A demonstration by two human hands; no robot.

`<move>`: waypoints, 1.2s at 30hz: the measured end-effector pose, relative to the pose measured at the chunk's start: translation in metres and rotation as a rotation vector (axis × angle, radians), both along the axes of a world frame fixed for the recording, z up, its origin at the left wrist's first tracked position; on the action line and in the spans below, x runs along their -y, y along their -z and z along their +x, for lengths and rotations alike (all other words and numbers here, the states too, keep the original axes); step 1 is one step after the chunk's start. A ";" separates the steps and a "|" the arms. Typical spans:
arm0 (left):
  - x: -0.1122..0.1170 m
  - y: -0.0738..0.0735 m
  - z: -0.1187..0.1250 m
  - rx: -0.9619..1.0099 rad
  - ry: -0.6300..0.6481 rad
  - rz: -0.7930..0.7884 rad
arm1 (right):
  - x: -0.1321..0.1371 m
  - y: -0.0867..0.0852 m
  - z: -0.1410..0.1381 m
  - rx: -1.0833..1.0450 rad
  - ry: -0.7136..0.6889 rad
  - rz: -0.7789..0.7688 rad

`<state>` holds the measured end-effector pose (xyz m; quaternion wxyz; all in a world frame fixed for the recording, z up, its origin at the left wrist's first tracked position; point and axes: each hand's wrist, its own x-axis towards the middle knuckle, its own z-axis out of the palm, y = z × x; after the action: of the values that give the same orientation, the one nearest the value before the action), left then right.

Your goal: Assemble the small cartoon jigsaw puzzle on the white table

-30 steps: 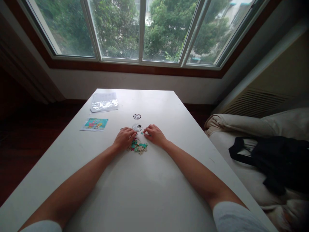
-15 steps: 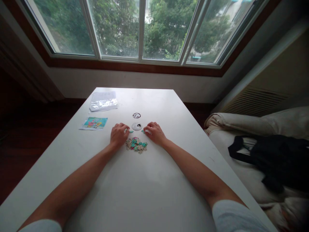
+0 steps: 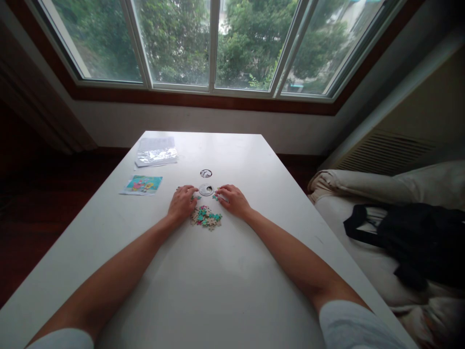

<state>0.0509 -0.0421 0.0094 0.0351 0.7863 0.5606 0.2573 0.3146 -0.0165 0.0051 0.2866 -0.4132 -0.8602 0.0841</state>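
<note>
A small heap of jigsaw pieces, teal, pink and tan, lies on the white table between my hands. My left hand rests knuckles-up just left of the heap, its fingers curled over a teal piece at the fingertips. On the right of the heap is my right hand, fingers bent and pinching a teal piece against the table. Both hands reach toward a round metal cap beyond the heap.
A puzzle picture card and a clear plastic bag lie at the far left of the table. A second round grommet sits further back. A sofa with a black bag stands to the right, windows ahead.
My left hand moved left off the heap, then came back slightly right toward the metal cap. My right hand stayed nearly still on its piece. The view tilted a little.
</note>
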 end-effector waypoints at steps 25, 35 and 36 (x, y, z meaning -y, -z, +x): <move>-0.005 0.007 -0.004 0.111 0.005 -0.023 | -0.002 0.006 0.001 -0.008 -0.049 -0.034; -0.010 0.008 -0.011 0.056 0.074 0.006 | -0.008 0.000 0.011 -0.009 0.086 -0.004; -0.010 0.007 -0.011 0.063 0.071 0.013 | -0.008 0.000 0.012 0.019 0.088 -0.011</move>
<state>0.0402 -0.0320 0.0019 0.0567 0.7973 0.5295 0.2842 0.3265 -0.0085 0.0049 0.2796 -0.4529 -0.8435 0.0725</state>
